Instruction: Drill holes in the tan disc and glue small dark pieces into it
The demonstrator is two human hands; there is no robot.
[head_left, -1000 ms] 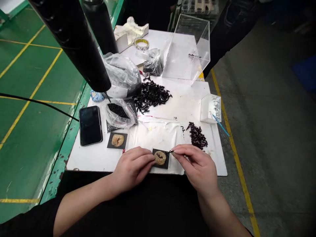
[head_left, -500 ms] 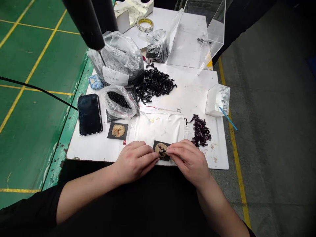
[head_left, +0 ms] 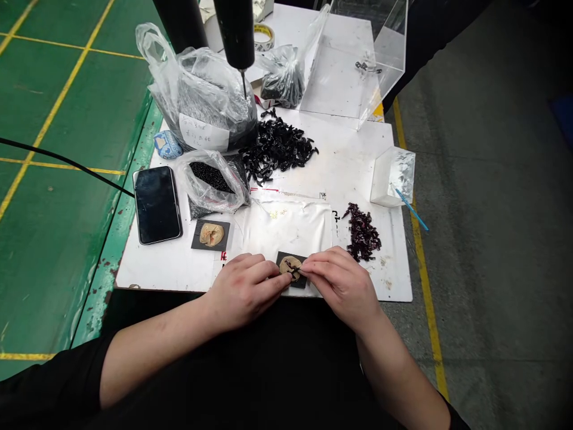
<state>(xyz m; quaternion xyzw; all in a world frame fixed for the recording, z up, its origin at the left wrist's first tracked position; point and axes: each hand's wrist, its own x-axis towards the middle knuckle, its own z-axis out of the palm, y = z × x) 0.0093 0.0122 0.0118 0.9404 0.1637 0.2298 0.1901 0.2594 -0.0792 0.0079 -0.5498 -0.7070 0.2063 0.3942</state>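
Note:
My left hand [head_left: 244, 289] and my right hand [head_left: 342, 285] meet at the near edge of a white table [head_left: 353, 173]. Both hands have curled fingers and pinch a tiny black part [head_left: 294, 269] over a tan putty pad on a small black square [head_left: 290, 268]. A second black square with a tan pad [head_left: 210, 234] lies to the left. A small heap of dark purple parts [head_left: 363, 233] sits just beyond my right hand. A larger pile of black parts [head_left: 277, 147] lies further back.
A black phone [head_left: 156, 204] lies at the table's left edge. Plastic bags [head_left: 201, 101] of black parts, a tape roll [head_left: 263, 36], a clear acrylic box [head_left: 358, 65], a small clear box [head_left: 393, 177] with a blue stick and a hanging black screwdriver [head_left: 236, 36] stand behind.
My right hand has brought the small black part leftwards onto the tan pad, meeting my left fingers. The view has tilted, so the table now sits higher in the picture.

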